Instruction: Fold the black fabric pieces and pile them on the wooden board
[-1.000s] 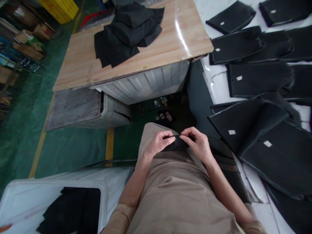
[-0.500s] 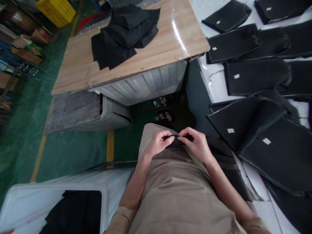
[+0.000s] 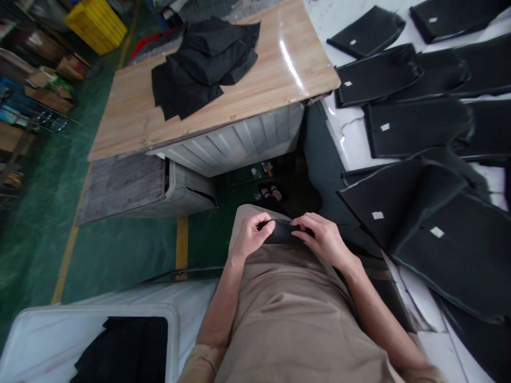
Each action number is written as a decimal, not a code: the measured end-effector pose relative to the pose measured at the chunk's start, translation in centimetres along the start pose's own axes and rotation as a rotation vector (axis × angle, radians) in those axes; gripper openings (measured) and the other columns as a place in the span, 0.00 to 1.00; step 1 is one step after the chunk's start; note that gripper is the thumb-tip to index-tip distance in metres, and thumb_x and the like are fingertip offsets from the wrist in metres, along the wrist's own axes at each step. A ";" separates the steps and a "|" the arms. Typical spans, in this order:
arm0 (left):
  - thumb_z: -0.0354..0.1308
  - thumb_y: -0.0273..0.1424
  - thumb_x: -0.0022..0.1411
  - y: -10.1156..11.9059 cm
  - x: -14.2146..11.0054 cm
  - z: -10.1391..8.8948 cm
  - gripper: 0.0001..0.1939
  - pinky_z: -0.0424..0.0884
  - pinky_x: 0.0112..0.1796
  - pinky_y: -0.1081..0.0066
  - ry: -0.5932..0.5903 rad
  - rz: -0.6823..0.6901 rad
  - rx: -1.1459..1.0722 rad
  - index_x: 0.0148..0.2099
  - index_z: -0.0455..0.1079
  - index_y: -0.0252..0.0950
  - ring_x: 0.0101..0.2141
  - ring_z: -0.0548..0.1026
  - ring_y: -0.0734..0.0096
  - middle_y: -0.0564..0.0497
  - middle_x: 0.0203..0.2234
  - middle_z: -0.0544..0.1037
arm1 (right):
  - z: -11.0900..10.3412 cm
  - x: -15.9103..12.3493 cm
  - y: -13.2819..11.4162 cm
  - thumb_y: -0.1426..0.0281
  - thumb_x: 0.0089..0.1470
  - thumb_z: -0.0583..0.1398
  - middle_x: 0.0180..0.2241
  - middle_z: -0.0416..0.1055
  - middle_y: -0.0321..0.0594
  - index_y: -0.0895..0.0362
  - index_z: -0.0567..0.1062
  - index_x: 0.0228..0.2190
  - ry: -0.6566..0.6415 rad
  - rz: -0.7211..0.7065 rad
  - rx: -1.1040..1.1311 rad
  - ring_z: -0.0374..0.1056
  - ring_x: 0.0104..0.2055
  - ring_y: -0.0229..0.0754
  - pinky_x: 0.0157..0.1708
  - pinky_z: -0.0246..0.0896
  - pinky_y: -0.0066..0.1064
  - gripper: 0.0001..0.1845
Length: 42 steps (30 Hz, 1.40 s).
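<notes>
A piece of black fabric (image 3: 281,232) lies across my lap, its upper edge raised between both hands. My left hand (image 3: 252,234) pinches that edge near its left end, thumb on top. A short way to the right, my right hand (image 3: 322,236) has thumb and fingertips closed on the same edge. How far the fabric reaches below my hands is hidden. Labelled black fabric pieces (image 3: 451,223) lie in overlapping rows on the white table (image 3: 351,130) to my right.
Ahead stands a wooden board (image 3: 279,69) with a heap of black fabric (image 3: 207,58) on it. A white bin (image 3: 173,335) holding black cloth is at lower left. A grey-topped bin (image 3: 123,183), a yellow crate (image 3: 96,26) and cardboard boxes (image 3: 50,96) are farther left.
My hands have drawn apart along the fabric edge, the left one moving left. More of the black fabric shows between them. The view has shifted slightly.
</notes>
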<state>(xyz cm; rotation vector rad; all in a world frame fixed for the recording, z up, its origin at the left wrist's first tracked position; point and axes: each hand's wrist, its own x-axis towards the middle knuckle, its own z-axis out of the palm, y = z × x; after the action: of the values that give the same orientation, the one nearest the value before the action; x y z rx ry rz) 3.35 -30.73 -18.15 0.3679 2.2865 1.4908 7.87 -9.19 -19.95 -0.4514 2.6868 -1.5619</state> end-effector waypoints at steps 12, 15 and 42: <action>0.52 0.32 0.63 0.2 0.0 0.1 0.14 0.55 0.27 0.74 0.022 0.050 0.036 0.25 0.59 0.35 0.25 0.59 0.77 0.57 0.20 0.59 | 1.4 0.7 0.1 0.66 0.58 0.63 0.34 0.68 0.39 0.55 0.70 0.31 0.082 0.052 0.063 0.67 0.36 0.42 0.37 0.62 0.32 0.07; 0.52 0.32 0.62 0.0 -0.1 -0.2 0.15 0.54 0.26 0.74 0.049 0.070 0.019 0.24 0.58 0.35 0.24 0.58 0.77 0.57 0.19 0.57 | 1.7 0.7 0.8 0.65 0.56 0.64 0.35 0.66 0.40 0.55 0.71 0.31 0.116 0.068 0.117 0.66 0.37 0.42 0.37 0.62 0.32 0.09; 0.56 0.35 0.58 -1.9 -0.5 -2.9 0.14 0.54 0.26 0.75 0.303 -0.113 -0.288 0.24 0.62 0.35 0.23 0.56 0.77 0.57 0.20 0.59 | -1.6 -0.5 3.2 0.58 0.53 0.65 0.25 0.68 0.34 0.55 0.71 0.25 0.087 0.294 0.240 0.59 0.26 0.37 0.26 0.52 0.29 0.16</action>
<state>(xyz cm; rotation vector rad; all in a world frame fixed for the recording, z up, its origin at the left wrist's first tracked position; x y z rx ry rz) 2.42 -34.09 -18.77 -0.0727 2.2172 1.8881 7.32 -6.22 -21.90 0.0158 2.4348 -1.8113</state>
